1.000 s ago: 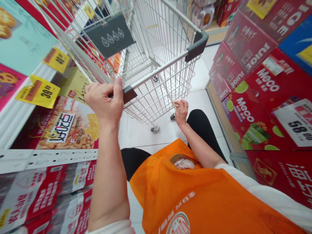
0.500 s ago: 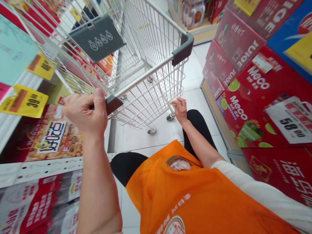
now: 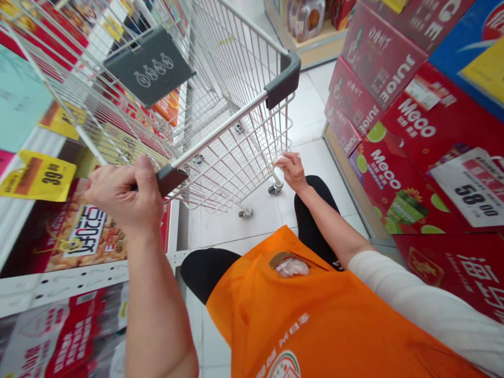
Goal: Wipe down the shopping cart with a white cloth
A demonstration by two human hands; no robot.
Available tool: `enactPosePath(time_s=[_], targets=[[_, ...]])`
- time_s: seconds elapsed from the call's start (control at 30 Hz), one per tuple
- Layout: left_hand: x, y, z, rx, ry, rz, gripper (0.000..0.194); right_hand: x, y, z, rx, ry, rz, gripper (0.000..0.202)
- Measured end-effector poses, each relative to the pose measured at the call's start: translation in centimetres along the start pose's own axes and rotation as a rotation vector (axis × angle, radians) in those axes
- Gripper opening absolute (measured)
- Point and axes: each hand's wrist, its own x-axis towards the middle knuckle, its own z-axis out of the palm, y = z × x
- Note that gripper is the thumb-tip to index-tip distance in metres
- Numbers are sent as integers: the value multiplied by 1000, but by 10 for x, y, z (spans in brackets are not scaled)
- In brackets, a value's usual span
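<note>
My left hand is wrapped round the left end of the handle of a wire shopping cart, its thumb lying along the dark grey grip. The cart's basket holds nothing that I can see, and a dark grey panel hangs at its upper left. Low by the cart's rear right corner, my right hand has its fingers closed on a small white wad that rests against or close to the wires. Two casters show below, one caster just under that hand.
Shelves with snack boxes and yellow price tags line the left. Stacked red drink boxes rise on the right. White floor tiles run between. An orange apron covers my lap, with crumpled clear plastic in its pocket.
The cart's handle end has swung a little to the left, and my left hand has gone left and slightly down with it. My right hand stays at the lower wires with small finger movement.
</note>
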Motion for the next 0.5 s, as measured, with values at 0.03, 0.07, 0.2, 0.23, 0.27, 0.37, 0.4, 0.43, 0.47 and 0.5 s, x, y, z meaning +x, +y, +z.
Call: enactPosePath(time_s=[0.03,0.07,0.2,0.23,0.27,0.37,0.4,0.43,0.47,0.5], targets=[[0,0,0,1,-2,-1,51,7,11,-4,-13,57,67,28],[0,-1,0,2,-3,-4,50,13,21,-7,-21,119,135,28],[-1,-4,1,1,23,-2,51,20,32,-10,2,255,289,27],[-1,-5,2,-1,21,5,52,17,26,-8,16,241,284,27],[-1,-6,3,-4,18,15,52,12,18,-5,30,218,266,26],[-1,-11,6,-16,72,74,53,-8,-13,4,73,115,133,25],[-1,-12,7,-21,98,98,53,-13,-20,7,93,72,66,23],[-1,-14,8,-27,119,120,53,-17,-24,9,112,37,5,22],[-1,-14,8,-32,127,140,52,-17,-24,9,127,22,-30,21],[-1,-15,8,-35,124,157,52,-15,-20,8,131,42,-21,20]])
